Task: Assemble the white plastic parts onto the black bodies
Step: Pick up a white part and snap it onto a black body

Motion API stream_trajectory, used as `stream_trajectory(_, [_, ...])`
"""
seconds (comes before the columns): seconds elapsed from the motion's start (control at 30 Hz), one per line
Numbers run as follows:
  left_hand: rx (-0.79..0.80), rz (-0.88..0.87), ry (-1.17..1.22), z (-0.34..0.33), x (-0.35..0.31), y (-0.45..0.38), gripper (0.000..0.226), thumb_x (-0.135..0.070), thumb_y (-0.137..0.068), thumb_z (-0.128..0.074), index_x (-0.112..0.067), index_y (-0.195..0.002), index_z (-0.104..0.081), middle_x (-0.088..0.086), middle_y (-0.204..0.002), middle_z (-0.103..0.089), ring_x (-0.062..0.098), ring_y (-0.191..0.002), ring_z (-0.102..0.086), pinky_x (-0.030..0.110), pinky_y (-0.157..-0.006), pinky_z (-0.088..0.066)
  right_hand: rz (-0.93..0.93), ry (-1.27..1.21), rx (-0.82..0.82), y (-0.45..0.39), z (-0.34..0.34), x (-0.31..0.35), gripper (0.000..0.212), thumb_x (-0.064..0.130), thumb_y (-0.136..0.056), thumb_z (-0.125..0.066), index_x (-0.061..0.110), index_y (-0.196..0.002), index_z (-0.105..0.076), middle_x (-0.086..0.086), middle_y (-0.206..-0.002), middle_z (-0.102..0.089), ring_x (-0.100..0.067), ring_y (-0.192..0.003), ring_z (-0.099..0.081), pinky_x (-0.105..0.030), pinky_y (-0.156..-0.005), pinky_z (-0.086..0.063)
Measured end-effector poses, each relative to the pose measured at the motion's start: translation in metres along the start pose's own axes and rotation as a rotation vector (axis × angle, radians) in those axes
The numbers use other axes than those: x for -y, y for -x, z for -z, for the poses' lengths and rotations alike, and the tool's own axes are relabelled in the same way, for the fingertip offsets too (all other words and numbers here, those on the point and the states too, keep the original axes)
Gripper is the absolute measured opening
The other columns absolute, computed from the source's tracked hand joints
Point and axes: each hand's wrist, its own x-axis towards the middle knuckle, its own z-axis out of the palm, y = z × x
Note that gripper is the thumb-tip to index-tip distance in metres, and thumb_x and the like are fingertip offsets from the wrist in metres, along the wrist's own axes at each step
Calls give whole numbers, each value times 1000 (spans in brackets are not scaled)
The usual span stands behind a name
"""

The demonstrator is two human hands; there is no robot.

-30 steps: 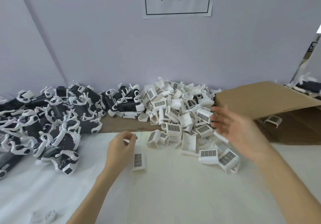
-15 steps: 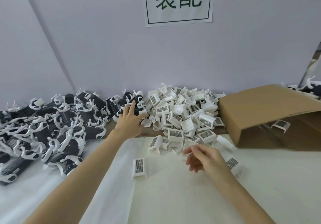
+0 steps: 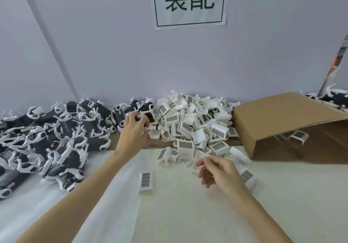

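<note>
A heap of black bodies (image 3: 62,135) with white clips fills the table's left side. A pile of white plastic parts (image 3: 195,125) with gridded faces lies at the middle back. My left hand (image 3: 134,127) is stretched far out, its fingers curled around a black body (image 3: 146,113) at the right end of the black heap. My right hand (image 3: 216,169) hovers low at the near edge of the white pile, fingers loosely curled and holding nothing. One white part (image 3: 146,182) lies alone on the white sheet between my arms.
An open cardboard box (image 3: 282,118) lies on its side at the right with a white part (image 3: 298,136) inside. More black bodies (image 3: 333,95) lie behind it. A white sheet (image 3: 188,214) covers the near table. A paper sign (image 3: 190,3) hangs on the wall.
My left hand reached from the lone white part out to the black heap and closed its fingers on a body. My right hand drew back from the pile toward me and lowered.
</note>
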Motion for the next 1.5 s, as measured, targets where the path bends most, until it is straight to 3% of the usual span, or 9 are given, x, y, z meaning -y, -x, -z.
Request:
stream_trajectory(0.23, [-219,-74,387,38,-36,72,24,-13,-89,-84,-11,-97,-61,8,-130,-53,19,-115,-58,24,-93,-50,-48,-85,73,2,-5,1,28,17,-109,-52,1,-104,-73,-17,-79,-70,-25,-66,-67,-30,-56,-54])
stream_trajectory(0.33, [-158,-19,664,45,-62,97,34,-22,-87,-87,-26,-91,-54,-2,-126,-58,12,-119,-58,20,-90,-48,-64,-222,106,5,-11,1,25,18,-103,-62,9,-126,-65,-24,-104,-74,-36,-89,-75,-38,-65,-60])
stream_trajectory(0.53, [89,322,1285,43,-83,121,44,-13,-87,-86,-15,-91,-42,-12,-80,-61,10,-64,-55,18,-61,-44,-40,-370,224,10,-21,-2,77,32,-84,-85,30,-152,-48,-5,-143,-63,-22,-132,-63,-45,-97,-59])
stream_trajectory(0.63, [151,424,1461,46,-86,123,53,-25,-80,-88,-12,-99,-39,5,-88,-65,31,-85,-59,46,-76,-39,-55,-394,214,13,-24,-1,77,35,-79,-84,26,-149,-53,-3,-135,-63,-19,-131,-62,-42,-97,-59])
stream_trajectory(0.8, [143,515,1694,49,-88,119,51,-19,-77,-84,-11,-118,-53,32,-120,-72,43,-111,-73,50,-104,-57,-31,-285,221,15,-27,4,48,49,-78,-88,20,-114,-76,-8,-121,-73,-31,-117,-71,-31,-77,-58])
stream_trajectory(1.0, [342,410,1556,50,-83,121,74,-29,-83,-77,-18,-151,-50,8,-146,-66,32,-135,-63,44,-114,-50,25,-273,242,15,-27,8,64,57,-70,-93,30,-123,-72,-11,-124,-73,-28,-101,-72,-28,-72,-55])
stream_trajectory(1.13, [391,326,1304,51,-81,123,74,-37,-80,-84,-33,-147,-52,-8,-142,-68,23,-127,-68,28,-96,-56,98,-172,206,18,-24,10,58,56,-74,-89,32,-123,-70,-9,-116,-73,-26,-97,-71,-33,-75,-53])
stream_trajectory(1.37, [373,229,1180,58,-78,122,66,-12,-84,-87,-25,-140,-55,0,-134,-66,28,-94,-72,44,-85,-62,107,26,324,15,-7,19,56,33,-89,-80,32,-141,-59,3,-133,-68,-15,-110,-66,-34,-85,-59])
stream_trajectory(1.5, [332,76,1006,57,-75,120,69,4,-86,-83,-28,-141,-54,-5,-140,-61,29,-111,-69,49,-92,-63,-23,-183,464,14,7,22,63,51,-91,-75,26,-146,-59,-10,-139,-66,-35,-128,-63,-40,-100,-56])
